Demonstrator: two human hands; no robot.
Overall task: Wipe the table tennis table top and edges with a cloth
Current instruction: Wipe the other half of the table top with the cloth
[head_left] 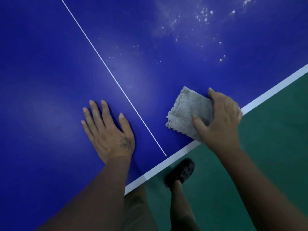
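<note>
My left hand (pixel 107 130) lies flat on the blue table (pixel 50 80), fingers straight and spread, palm down, just left of the thin white centre line (pixel 116 82). My right hand (pixel 221 117) grips the grey cloth (pixel 188 112), thumb curled over its near side and fingers hooked round its far edge, and holds it against the tabletop right of the centre line, close to the white edge band (pixel 270 90). The cloth is folded into a thick pad, and its near corner reaches the band where my wrist crosses it. Farther out on the table, beyond the cloth, white specks (pixel 203 15) are scattered over a dull, dusty patch. Below the table edge I see the green floor (pixel 275 155) and my foot in a dark shoe (pixel 181 172).
</note>
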